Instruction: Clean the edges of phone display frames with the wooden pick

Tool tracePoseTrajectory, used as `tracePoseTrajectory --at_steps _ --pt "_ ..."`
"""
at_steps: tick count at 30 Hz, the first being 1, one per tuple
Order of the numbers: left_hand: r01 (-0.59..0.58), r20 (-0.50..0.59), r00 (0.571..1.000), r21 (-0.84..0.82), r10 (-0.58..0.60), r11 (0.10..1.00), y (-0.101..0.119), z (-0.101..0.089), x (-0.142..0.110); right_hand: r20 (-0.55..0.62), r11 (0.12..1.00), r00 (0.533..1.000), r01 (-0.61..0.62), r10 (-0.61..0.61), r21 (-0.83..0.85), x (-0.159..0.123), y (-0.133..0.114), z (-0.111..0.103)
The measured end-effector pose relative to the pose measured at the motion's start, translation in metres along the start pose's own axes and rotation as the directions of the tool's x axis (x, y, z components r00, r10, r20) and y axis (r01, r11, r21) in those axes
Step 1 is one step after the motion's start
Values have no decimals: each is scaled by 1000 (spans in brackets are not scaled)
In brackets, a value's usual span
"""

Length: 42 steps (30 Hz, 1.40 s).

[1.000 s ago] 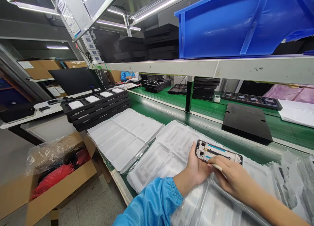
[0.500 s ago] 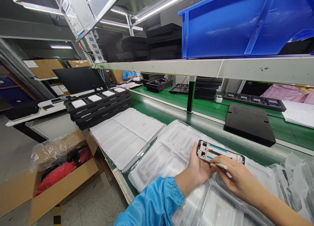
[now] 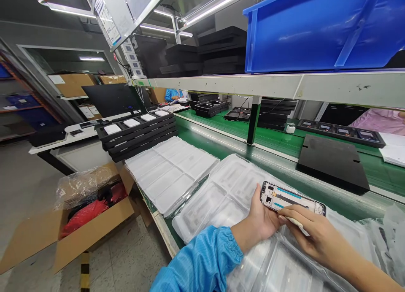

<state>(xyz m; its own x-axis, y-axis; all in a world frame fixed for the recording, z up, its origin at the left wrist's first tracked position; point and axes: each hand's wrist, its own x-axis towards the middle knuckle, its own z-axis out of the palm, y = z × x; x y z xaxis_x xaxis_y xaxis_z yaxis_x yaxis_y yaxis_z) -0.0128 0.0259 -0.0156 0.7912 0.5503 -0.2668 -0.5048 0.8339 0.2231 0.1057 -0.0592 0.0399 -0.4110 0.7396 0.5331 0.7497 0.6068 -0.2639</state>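
Phone frame (image 3: 291, 198) looks thin, stiff, fragile; edges suit gripping. Your left hand (image 3: 262, 223) clasps it; your right hand (image 3: 320, 238) pinches a slender pale object (image 3: 295, 223).

Pretty clearly a factory floor, an electronics assembly line by the looks of it: long green bench (image 3: 278, 136) under a shelf (image 3: 221, 84), 1 big blue bin (image 3: 303, 34), stacks of black trays (image 3: 139, 133), clear plastic trays (image 3: 172, 169), strip lights (image 3: 218, 7), and 1 opened-up phone (image 3: 292, 199).
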Motion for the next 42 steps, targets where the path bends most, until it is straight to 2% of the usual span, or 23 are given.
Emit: tracePoseTrajectory --at_steps 5,21,32,38,42 --pt "8 -22 1000 2 -7 1000 1 3 -2 -19 998 999 44 -44 -44 1 -1 -1" --pt "19 -34 999 17 -19 1000 1 -2 1 38 967 989 148 -143 -206 0 -2 1" --pt "-4 -33 999 -12 4 1000 1 4 -3 12 999 1000 16 -15 -36 2 -1 2" --pt "8 -80 997 -8 -9 1000 1 5 -5 -25 997 998 -65 66 40 -2 2 5" --pt "12 -77 997 3 -12 1000 2 6 -6 -19 995 997 -74 76 70 -4 4 5"
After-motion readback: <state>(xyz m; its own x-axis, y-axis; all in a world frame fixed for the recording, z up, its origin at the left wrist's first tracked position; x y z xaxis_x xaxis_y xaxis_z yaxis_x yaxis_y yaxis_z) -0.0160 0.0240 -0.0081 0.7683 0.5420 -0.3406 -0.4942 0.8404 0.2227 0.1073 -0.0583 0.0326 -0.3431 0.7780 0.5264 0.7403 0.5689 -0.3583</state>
